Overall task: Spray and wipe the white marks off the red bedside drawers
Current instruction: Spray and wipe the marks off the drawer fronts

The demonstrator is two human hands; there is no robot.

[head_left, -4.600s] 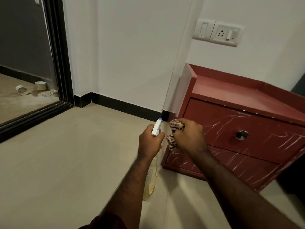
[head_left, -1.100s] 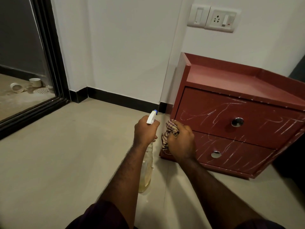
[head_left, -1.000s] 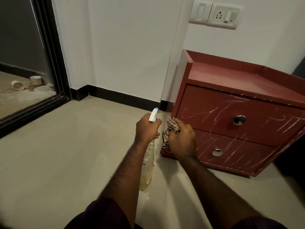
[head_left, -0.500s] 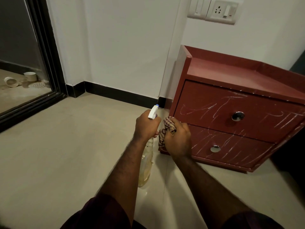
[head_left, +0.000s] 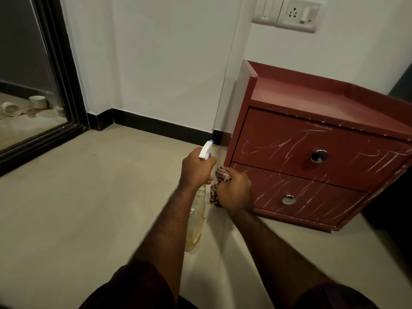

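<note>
Left hand [head_left: 197,169] wraps fingers round spray bottle [head_left: 196,221], right hand [head_left: 234,192] clutches checked cloth [head_left: 220,175] at red bedside drawers' [head_left: 312,166] near-left corner; nozzle seems aimed past the fronts, so spray may miss the white marks [head_left: 289,150].

White walls [head_left: 167,63] meet in a corner, edged below by black skirting [head_left: 160,128]. The floor [head_left: 78,208] is pale beige tile, dimly lit. At the left stands a dark door frame [head_left: 59,70] — beyond it, a round drain grate [head_left: 48,113] and two white cups [head_left: 38,101]. A switch-and-socket plate [head_left: 287,13] sits high up.
</note>
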